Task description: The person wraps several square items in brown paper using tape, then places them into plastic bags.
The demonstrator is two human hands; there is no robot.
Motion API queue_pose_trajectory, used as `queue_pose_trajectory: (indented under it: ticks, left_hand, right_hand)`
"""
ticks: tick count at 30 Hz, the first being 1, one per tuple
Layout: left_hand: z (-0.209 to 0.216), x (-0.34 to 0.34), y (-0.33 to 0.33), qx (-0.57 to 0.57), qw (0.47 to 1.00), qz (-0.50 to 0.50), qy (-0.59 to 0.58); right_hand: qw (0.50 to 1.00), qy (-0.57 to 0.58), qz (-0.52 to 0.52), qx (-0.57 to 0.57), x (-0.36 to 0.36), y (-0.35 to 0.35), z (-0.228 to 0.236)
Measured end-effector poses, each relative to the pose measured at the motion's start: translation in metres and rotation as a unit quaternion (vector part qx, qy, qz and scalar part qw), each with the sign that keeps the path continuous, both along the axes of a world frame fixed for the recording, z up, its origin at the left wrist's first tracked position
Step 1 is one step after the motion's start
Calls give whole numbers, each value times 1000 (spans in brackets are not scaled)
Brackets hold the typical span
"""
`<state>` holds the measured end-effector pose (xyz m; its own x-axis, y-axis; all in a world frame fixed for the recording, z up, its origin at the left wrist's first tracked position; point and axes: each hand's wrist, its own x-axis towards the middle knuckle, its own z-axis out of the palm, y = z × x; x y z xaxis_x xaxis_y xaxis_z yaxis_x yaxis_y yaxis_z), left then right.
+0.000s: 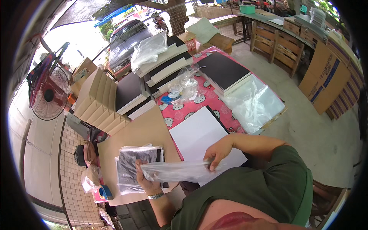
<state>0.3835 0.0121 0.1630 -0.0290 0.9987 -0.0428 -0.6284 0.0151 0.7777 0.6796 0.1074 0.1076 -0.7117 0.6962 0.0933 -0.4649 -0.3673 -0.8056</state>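
A clear plastic bag (pixel 180 171) is stretched lengthwise between my two hands, low over the table's near edge. My left hand (pixel 148 181), with a metal watch at the wrist, is closed on its left end. At the other end, my right hand (pixel 221 150) pinches the plastic between thumb and fingers. Under and beyond the right hand lies a white sheet stack (pixel 199 132), with a black edge showing along its far right side. Beside my left hand, a pile of dark sheets in clear plastic (pixel 134 165) rests on brown board (pixel 142 132).
Brown wrapped packs (pixel 97 99) and stacks of black and white sheets (pixel 132 92) stand at the far left. Crumpled plastic (pixel 188 86) lies mid-table on a pink patterned cloth (pixel 172 111). Clear bags (pixel 251 101) are piled at right, beside a black-topped stack (pixel 222 71). A fan (pixel 49 95) stands left.
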Motion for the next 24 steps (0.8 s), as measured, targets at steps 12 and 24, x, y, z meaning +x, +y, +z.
queue_pose_trajectory:
  ticks: [12, 24]
  left_hand:
    - [-38, -42, 8, 71, 990, -104, -65]
    - [-28, -11, 29, 91, 993, -70, -25]
  right_hand:
    - [885, -325, 123, 309, 27, -8, 31]
    - [921, -300, 132, 212, 42, 11, 7]
